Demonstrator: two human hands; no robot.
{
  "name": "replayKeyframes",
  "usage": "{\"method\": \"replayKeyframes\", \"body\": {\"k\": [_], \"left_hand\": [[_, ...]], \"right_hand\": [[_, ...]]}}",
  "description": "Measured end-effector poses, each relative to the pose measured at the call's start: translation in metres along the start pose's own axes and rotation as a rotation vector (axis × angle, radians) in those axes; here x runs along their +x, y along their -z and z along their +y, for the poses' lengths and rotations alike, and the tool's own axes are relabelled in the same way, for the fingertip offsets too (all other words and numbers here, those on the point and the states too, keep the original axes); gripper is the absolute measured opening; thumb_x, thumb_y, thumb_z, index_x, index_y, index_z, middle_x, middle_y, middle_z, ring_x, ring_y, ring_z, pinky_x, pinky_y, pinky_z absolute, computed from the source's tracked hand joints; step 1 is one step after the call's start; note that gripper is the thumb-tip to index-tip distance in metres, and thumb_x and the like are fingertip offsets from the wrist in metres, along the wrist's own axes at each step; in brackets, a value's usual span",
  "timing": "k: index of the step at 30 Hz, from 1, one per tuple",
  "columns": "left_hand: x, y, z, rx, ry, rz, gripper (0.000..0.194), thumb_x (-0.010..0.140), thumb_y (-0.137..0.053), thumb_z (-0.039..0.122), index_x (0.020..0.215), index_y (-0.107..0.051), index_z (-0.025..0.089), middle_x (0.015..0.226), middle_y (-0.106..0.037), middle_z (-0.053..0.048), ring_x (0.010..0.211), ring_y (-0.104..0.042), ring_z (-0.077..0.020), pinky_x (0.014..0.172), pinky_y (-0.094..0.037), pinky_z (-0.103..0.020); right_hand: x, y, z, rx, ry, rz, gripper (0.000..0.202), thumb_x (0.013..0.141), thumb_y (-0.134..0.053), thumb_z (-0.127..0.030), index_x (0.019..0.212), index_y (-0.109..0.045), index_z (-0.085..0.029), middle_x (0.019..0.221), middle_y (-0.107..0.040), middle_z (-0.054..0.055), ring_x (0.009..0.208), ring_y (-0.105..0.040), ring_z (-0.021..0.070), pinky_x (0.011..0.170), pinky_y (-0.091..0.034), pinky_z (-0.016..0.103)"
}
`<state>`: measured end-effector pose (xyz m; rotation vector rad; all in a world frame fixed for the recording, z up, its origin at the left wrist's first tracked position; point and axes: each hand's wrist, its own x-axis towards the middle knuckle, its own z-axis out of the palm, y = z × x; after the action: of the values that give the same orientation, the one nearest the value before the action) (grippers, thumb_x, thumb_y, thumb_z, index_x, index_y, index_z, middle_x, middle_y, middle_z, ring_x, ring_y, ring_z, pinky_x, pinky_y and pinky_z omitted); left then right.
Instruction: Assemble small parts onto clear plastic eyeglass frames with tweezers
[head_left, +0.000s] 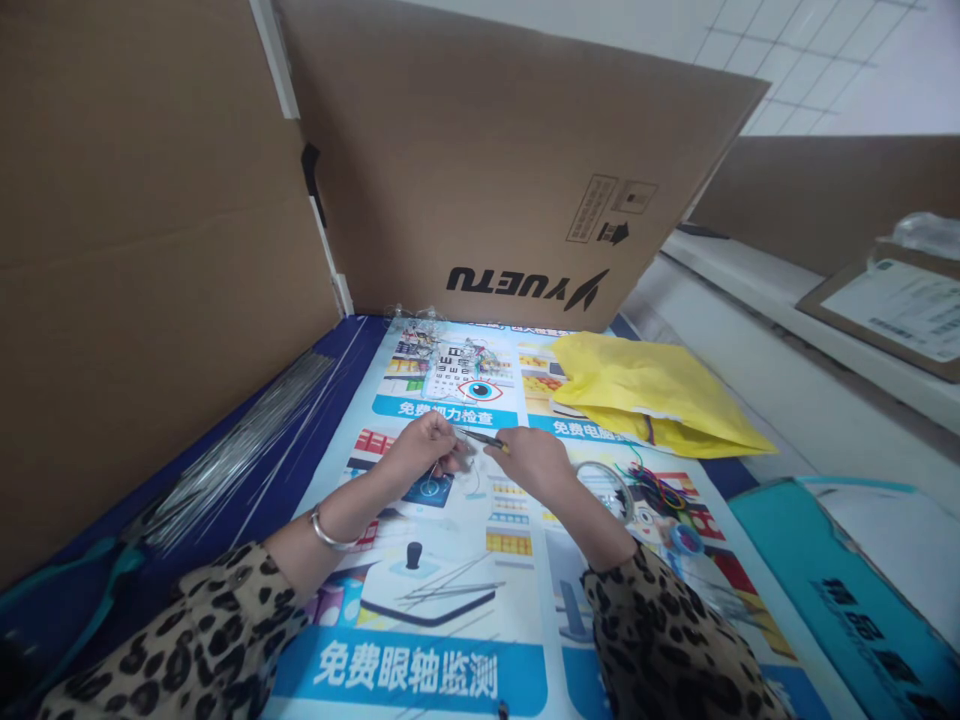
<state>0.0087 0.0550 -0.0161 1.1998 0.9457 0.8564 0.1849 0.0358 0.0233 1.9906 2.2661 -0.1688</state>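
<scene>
Printed mat point(553, 600) here, cardboard point(465, 150) behind. R hand point(536, 462) clasps pliers point(484, 438); L hand point(426, 447) pinches thin wire point(474, 478) nr pliers' tip, above mat. Wire prob. light, springy, bends easily; best gripped nr end.

A poster point(405, 672) covers much of the blue table point(271, 510), with wires point(236, 450) on the left and a yellow bag point(645, 385) far right.
</scene>
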Motion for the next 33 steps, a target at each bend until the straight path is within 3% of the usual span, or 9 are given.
{"method": "replayKeyframes", "body": {"k": [6,13,22,33], "left_hand": [[0.002,0.003,0.002,-0.015,-0.017,-0.005,0.018,0.068,-0.054,0.020,0.076,-0.038,0.018,0.076,-0.065,-0.002,0.034,-0.044,-0.0041,0.033,-0.026,-0.016],[0.006,0.011,0.001,0.002,-0.056,-0.016,0.018,0.066,-0.052,0.019,0.079,-0.040,0.018,0.071,-0.063,0.002,0.035,-0.042,-0.0039,0.036,-0.028,-0.017],[0.006,0.012,0.003,-0.004,-0.051,-0.015,0.020,0.065,-0.054,0.022,0.078,-0.039,0.018,0.067,-0.060,0.003,0.034,-0.041,-0.0035,0.036,-0.026,-0.017],[0.006,0.011,0.001,-0.018,-0.045,0.011,0.024,0.064,-0.058,0.023,0.078,-0.038,0.019,0.064,-0.061,0.003,0.034,-0.041,-0.0041,0.036,-0.026,-0.017]], "right_hand": [[0.005,-0.006,0.005,0.071,0.047,0.004,0.035,0.084,-0.036,-0.048,0.089,-0.060,-0.024,0.088,-0.064,0.004,0.082,-0.057,0.0172,0.060,-0.034,0.023],[0.012,-0.018,0.013,0.185,0.217,0.047,0.034,0.084,-0.039,-0.047,0.088,-0.060,-0.021,0.086,-0.061,0.002,0.079,-0.055,0.0131,0.064,-0.034,0.021],[0.007,-0.021,0.008,-0.035,0.253,0.217,0.026,0.085,-0.041,-0.036,0.094,-0.059,-0.019,0.090,-0.057,0.007,0.091,-0.048,0.0190,0.080,-0.032,0.029],[0.010,-0.028,0.004,-0.112,0.223,0.223,0.022,0.084,-0.042,-0.030,0.092,-0.058,-0.018,0.091,-0.056,0.009,0.092,-0.047,0.0206,0.079,-0.033,0.030]]}}
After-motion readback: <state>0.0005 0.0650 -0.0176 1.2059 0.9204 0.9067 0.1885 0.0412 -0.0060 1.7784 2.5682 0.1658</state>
